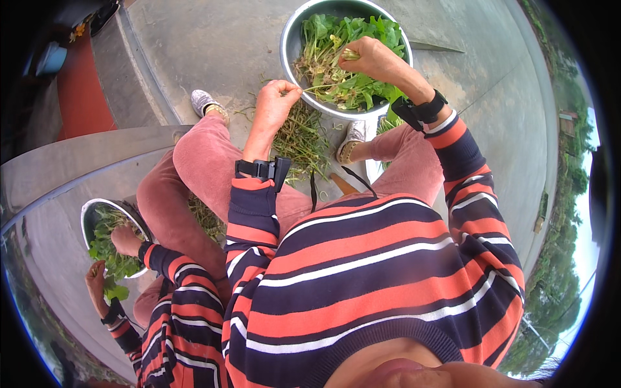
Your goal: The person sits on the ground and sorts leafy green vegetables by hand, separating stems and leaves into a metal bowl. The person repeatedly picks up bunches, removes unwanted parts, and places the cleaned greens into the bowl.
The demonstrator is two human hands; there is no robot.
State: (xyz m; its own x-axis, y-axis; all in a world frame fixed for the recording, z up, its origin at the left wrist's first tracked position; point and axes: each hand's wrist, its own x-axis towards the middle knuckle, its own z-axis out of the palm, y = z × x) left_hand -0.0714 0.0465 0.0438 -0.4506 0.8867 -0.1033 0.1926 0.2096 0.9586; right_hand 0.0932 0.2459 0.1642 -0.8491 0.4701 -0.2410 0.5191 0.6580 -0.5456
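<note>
My left hand (275, 104) pinches a thin pale stem (313, 88) between thumb and fingertips, at the near left rim of a round metal basin (292, 48). Over the basin, my right hand (372, 57) is closed around a small bunch of stems (350, 54), cut or broken ends pointing left. Leafy greens (349, 30) with pale stems and brownish roots fill much of the basin. Below its rim, between my feet, lies a heap of stripped stems and trimmings (302, 140) on the concrete floor.
A white container (372, 157) holding greens stands beside my right shoe (353, 136). At left, a reflective panel (58, 194) mirrors my body and the basin. A concrete ledge (128, 72) and a red floor strip (82, 87) lie beyond my left shoe (204, 103).
</note>
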